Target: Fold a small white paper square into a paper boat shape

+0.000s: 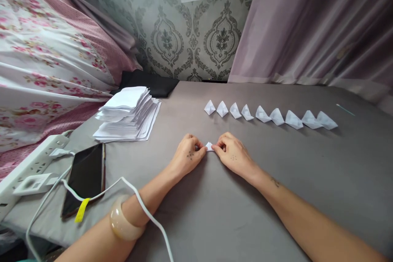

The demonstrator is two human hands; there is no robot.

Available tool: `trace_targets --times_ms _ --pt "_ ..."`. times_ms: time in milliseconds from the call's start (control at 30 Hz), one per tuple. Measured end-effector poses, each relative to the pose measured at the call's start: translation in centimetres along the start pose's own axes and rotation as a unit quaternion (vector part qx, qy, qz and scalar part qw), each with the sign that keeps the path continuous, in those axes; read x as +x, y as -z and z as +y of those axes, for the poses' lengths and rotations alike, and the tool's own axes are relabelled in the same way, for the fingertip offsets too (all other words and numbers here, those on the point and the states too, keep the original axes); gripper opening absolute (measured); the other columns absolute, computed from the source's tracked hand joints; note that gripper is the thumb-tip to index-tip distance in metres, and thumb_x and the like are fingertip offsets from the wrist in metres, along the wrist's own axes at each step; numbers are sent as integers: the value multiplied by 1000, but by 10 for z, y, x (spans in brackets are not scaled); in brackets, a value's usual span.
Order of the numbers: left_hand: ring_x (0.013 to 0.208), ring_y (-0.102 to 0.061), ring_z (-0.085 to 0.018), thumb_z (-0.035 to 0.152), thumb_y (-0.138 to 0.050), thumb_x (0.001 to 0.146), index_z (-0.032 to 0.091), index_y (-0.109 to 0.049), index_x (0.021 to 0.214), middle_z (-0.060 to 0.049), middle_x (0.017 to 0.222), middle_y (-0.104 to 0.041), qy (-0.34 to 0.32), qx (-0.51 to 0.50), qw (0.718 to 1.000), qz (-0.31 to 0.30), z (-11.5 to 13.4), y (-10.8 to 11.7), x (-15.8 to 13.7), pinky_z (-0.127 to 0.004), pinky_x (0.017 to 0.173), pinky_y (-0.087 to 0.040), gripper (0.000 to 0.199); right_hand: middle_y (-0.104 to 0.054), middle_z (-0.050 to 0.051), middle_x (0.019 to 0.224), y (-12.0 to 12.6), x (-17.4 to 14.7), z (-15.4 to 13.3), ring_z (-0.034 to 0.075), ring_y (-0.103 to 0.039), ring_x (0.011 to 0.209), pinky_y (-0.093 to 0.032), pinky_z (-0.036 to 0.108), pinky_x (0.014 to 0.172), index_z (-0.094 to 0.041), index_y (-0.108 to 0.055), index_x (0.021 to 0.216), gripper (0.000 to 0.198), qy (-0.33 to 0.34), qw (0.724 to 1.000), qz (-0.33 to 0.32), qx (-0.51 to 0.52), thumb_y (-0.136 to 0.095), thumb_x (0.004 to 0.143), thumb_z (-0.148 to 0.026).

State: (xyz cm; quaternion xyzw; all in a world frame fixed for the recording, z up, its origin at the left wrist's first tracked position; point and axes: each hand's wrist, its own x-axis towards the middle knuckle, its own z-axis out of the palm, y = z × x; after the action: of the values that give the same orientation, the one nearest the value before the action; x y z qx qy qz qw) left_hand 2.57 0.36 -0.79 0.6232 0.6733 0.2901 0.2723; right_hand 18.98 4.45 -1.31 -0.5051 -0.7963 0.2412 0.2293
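Note:
Between my two hands is a small folded white paper (209, 146) with a peaked top, low over the grey tabletop. My left hand (189, 152) pinches its left end between thumb and fingers. The right end is pinched the same way by my right hand (233, 153). Fingertips cover both ends of the paper, so only its middle shows. Beyond my hands stands a row of several folded white paper boats (260, 114), running off to the right.
A tall stack of white paper sheets (129, 110) sits at the left. Nearer lie a phone (86, 176), a white power strip (33, 168) and a white cable (138, 194) crossing my left forearm. A black cloth (156, 84) lies at the back; a thin stick (345, 109) lies far right.

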Motion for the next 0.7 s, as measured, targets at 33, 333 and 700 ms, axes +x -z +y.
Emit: trace_targets --times_ms 33,333,700 --pt "78 -52 -17 29 -57 78 16 -59 72 -5 88 -53 -3 4 1000 3 -1 -1 0 -32 74 -42 14 -55 2 81 0 -1 -1 13 -51 64 -38 28 63 -20 -49 64 22 -1 1000 0 -6 -55 82 -31" --pt "92 -51 -20 22 -54 80 17 -61 82 -8 98 -51 -45 -12 999 -4 -6 -5 1 -35 83 -42 10 -56 2 97 -1 -4 -1 12 -52 67 -39 28 68 -21 -56 81 11 8 1000 -18 13 -50 86 -29" --pt "56 -43 -9 38 -57 78 16 -52 88 2 69 -53 -6 -251 967 -43 1 4 -3 -22 53 -34 25 -58 -2 73 11 -3 -9 10 -50 61 -37 24 59 -19 -52 87 12 -50 958 -73 271 -55 81 -28"
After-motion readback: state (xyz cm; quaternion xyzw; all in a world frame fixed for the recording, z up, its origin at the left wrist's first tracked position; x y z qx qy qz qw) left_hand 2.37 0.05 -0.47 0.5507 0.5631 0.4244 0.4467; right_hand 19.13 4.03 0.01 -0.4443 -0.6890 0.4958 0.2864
